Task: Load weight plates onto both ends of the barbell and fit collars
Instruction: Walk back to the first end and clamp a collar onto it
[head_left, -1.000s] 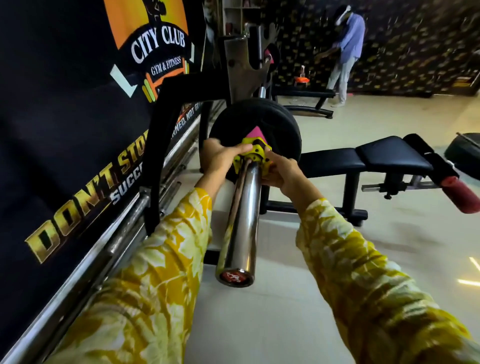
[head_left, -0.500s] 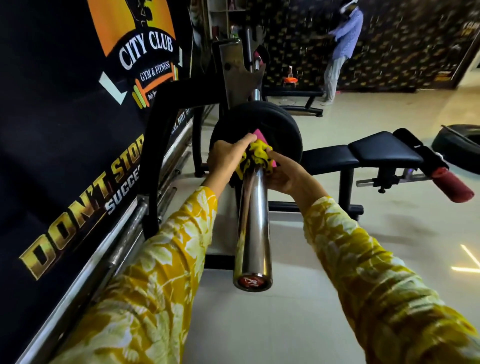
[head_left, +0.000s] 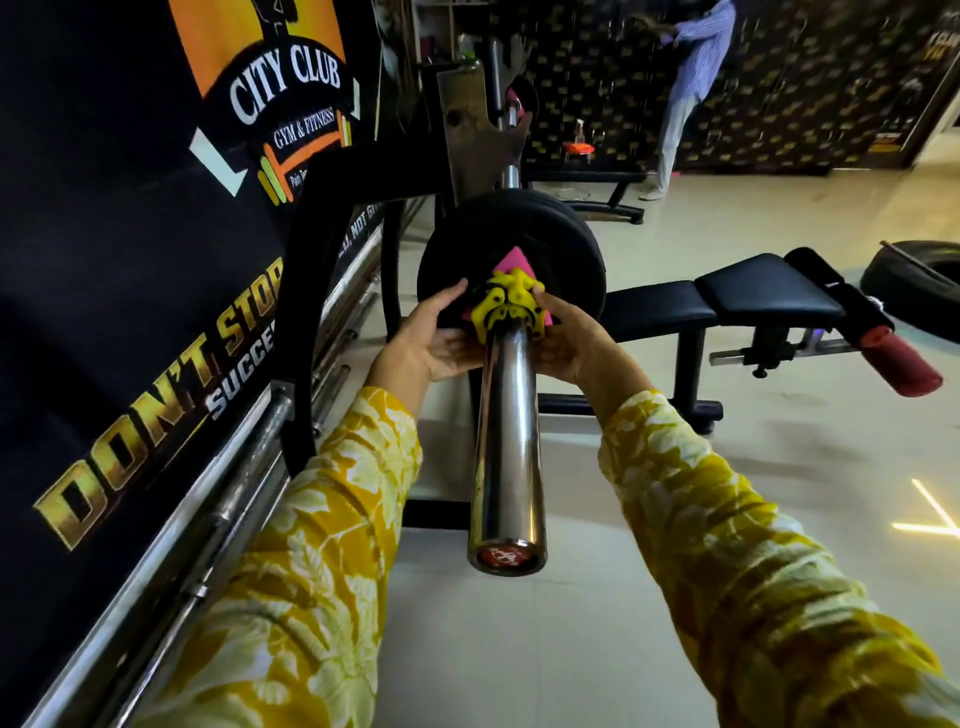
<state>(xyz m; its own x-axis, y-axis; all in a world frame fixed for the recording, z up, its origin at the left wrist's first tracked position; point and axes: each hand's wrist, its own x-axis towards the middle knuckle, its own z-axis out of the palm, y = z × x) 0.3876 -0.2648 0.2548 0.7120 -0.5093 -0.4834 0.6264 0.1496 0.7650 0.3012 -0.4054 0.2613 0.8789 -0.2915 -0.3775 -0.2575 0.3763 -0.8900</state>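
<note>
At nine o'clock of the scene runs a black gym banner (head_left: 156, 260) above chrome rails (head_left: 218, 519). Moving rightward, the left hand (head_left: 423, 340) cups the yellow collar (head_left: 511, 306) from its nine o'clock side, thumb up against the collar's edge, fingers underneath; its grip is wrapped partly round the collar rather than clenched tight.

The collar sits on the chrome barbell sleeve (head_left: 506, 441), pressed up to or just short of the black weight plates (head_left: 561, 244); I cannot tell whether it touches them. A pink piece, perhaps the collar's lever, shows at twelve o'clock of it. The sleeve's long axis runs from the red end cap (head_left: 504, 557) at six o'clock straight away to the plates at twelve o'clock, so any seating push goes along that line, away from the person.

The right hand (head_left: 574, 343) mirrors the left at the collar's three o'clock side, thumb on the collar, holding it as well. Both hands lie equally near; neither has the advantage.

My judgement: plates on this end are loaded and the collar is being seated or locked. The far end is hidden.

At three o'clock stands a black padded bench (head_left: 727, 296), well apart from the bar.
</note>
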